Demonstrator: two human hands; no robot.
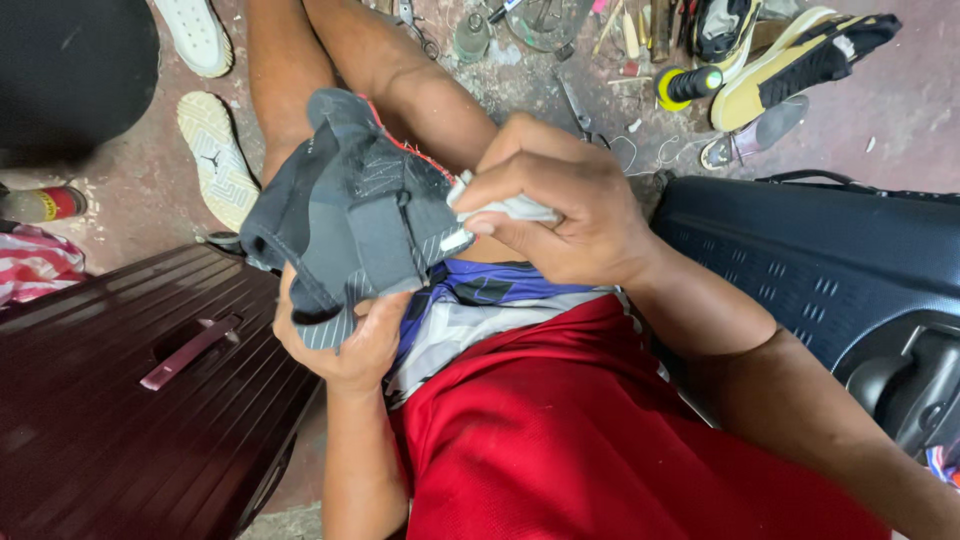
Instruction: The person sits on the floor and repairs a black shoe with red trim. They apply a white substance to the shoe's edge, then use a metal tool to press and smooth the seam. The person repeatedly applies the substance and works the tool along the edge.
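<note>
- Shoe (350,215), dark grey with a strap flap and a red-stitched edge, is held over the lap at the middle of the view, sole side turned toward 7 o'clock.
- It is cupped from below by the left hand (345,345), fingers curled about the lower edge at 6 o'clock of the shoe; the grip is closed on it.
- A white cloth (515,208) is pinched in the right hand (560,205), which is closed tight and pressed against the shoe's side at 3 o'clock.
- Wiping of this kind is judged best done with the shoe braced firmly from beneath, short strokes being kept along the strap and the seam, and the cloth folded to a clean face as dirt is picked up.
- The upper looks worn and dusty, with pale stripes on the strap and a loose, folded collar.
- A maroon suitcase (120,400) lies at 8 o'clock, a dark blue suitcase (800,270) at 3 o'clock.
- A white sole (215,160) is seen at 10 o'clock, and scattered tools (620,40) on the floor at 1 o'clock.
</note>
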